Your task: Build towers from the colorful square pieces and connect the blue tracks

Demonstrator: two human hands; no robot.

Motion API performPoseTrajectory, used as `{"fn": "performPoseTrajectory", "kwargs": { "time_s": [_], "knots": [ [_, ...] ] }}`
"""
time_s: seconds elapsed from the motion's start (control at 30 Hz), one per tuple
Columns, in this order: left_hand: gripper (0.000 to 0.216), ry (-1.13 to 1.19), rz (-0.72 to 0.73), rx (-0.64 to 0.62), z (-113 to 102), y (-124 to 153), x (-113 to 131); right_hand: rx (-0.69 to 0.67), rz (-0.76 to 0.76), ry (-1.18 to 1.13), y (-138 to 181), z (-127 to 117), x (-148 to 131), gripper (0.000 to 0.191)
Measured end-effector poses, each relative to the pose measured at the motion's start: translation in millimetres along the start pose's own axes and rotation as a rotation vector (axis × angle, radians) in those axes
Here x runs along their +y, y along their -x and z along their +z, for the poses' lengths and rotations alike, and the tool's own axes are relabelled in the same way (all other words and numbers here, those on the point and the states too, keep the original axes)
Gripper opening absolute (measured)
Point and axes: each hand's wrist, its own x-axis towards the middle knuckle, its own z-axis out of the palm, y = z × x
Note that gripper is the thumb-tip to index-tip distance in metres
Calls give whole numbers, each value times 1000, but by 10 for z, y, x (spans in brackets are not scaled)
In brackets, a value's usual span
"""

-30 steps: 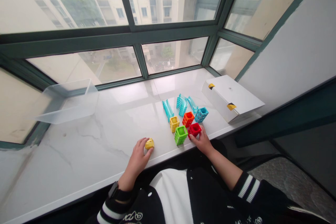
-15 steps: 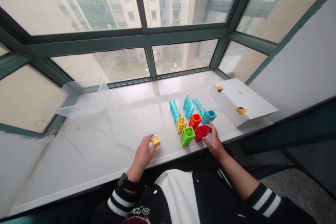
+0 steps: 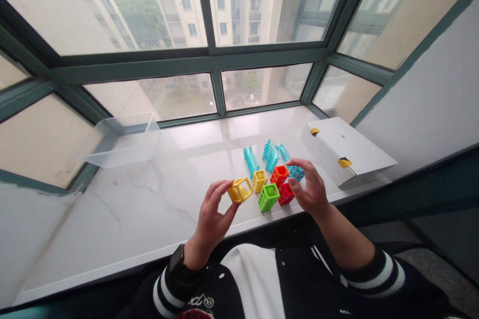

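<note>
My left hand (image 3: 215,212) pinches a yellow open-sided toy block (image 3: 240,191) between thumb and fingers, raised above the counter. Over the block group hovers my right hand (image 3: 309,187), its thumb and fingers apart with nothing between them. Beneath and beside it stand a red block (image 3: 286,193), an orange block (image 3: 279,175) and a blue block (image 3: 297,173), which the fingers partly hide. A green block (image 3: 268,197) stands at the front of the group, with another yellow block (image 3: 259,181) behind it. Clear teal track pieces (image 3: 271,155) lie at the back.
On the left of the white marble-look counter (image 3: 168,169) stands a clear plastic bin (image 3: 125,154). A white box (image 3: 348,147) with yellow-black tabs sits at the right, near the wall. Green-framed windows (image 3: 220,67) border the counter's back.
My left hand has lifted the yellow block up and to the right, closer to the camera. My right hand has risen off the red block, fingers spread.
</note>
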Motion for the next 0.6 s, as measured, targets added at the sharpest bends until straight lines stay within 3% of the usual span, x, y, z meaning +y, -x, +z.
{"fn": "performPoseTrajectory", "kwargs": {
  "time_s": [0.1,0.3,0.43,0.6],
  "knots": [
    [48,-59,184,19,-22,-115,233,-177,62,-183,-186,109,-184,44],
    [45,-8,304,-8,-56,-230,453,-594,295,-877,-273,304,-312,70],
    [45,22,322,-42,-61,-265,462,-678,358,-1050,-253,335,-260,72],
    [40,-71,202,-56,5,-286,368,-717,417,-1000,-269,299,-163,67]
  ]
}}
